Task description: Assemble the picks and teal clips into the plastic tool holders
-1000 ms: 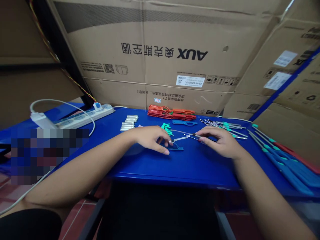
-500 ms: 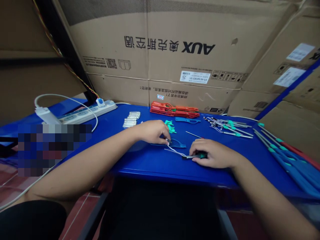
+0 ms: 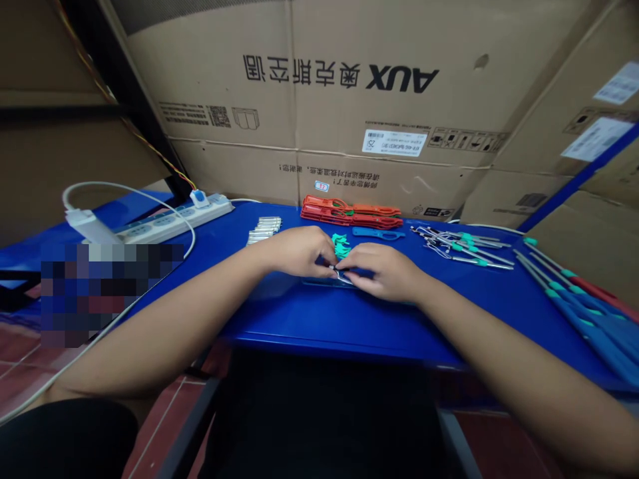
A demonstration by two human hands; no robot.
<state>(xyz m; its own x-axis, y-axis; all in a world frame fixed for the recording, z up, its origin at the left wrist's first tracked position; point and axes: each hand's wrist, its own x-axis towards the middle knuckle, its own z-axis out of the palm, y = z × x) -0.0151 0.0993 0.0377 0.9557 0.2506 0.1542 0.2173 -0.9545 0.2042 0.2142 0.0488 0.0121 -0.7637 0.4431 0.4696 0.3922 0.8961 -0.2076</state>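
Observation:
My left hand [image 3: 305, 253] and my right hand [image 3: 385, 271] meet over the middle of the blue table, fingertips almost touching. Both are closed in a pinch on thin white wires [image 3: 343, 277]. A small dark part sits between the fingertips, too hidden to name. Beneath the hands lies a blue plastic handle piece [image 3: 319, 283], mostly covered by them. Small green plastic parts [image 3: 341, 245] are heaped just behind the fingers. The metal rod and the dark-green-handled tool are not visible now.
Silvery cylinders [image 3: 264, 229] lie behind my left hand. Red handle pieces [image 3: 349, 213] are stacked at the back, with a blue piece [image 3: 378, 233] before them. Wired metal rods [image 3: 464, 249] and assembled blue-handled tools [image 3: 589, 316] lie right. A power strip [image 3: 174, 221] stands left.
My right hand has moved left and up to meet my left hand, and the rod with the dark green part no longer shows. My left hand has hardly moved.

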